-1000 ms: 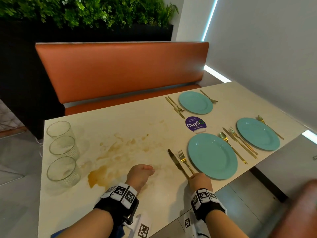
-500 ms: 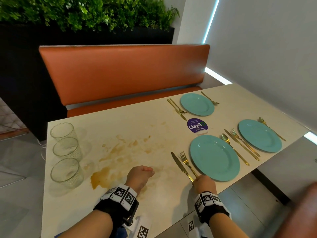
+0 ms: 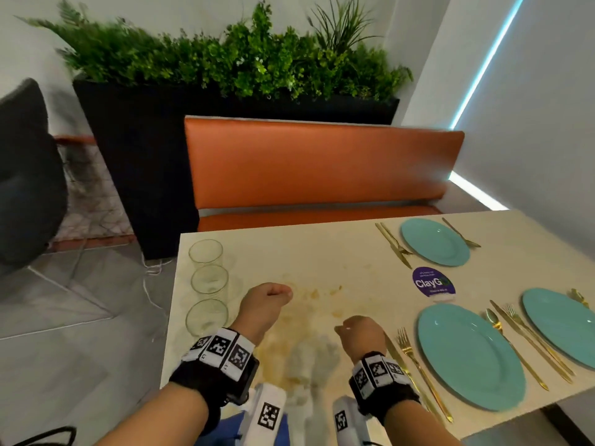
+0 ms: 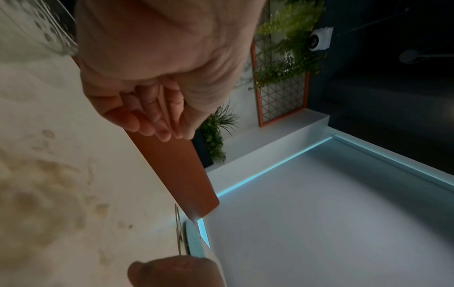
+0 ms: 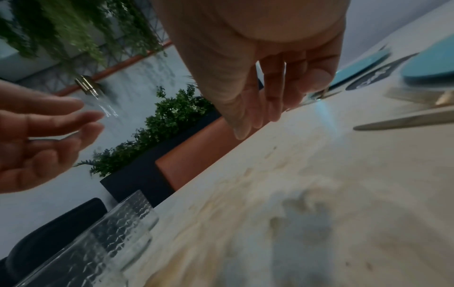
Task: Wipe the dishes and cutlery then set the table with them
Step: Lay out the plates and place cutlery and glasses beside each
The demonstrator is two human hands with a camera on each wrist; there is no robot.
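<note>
Hovering clear of the knife (image 3: pixel 397 357) it touched a second ago, the right hand (image 3: pixel 362 333) is relaxed, empty; left hand (image 3: pixel 265 302) loosely curled, empty. Plates (image 3: pixel 470 355) sit set on the counter (image 3: pixel 338 252); glasses (image 3: pixel 207 317) remain unplaced.

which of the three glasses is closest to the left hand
The nearest glass in the row at the table's left edge, the one closest to the person. It stands just left of the left hand; the other two glasses stand farther back toward the bench.

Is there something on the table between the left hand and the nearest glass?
Nothing visible does. The left hand hovers empty, right of the nearest glass; only bare, stained table lies between them.
</note>
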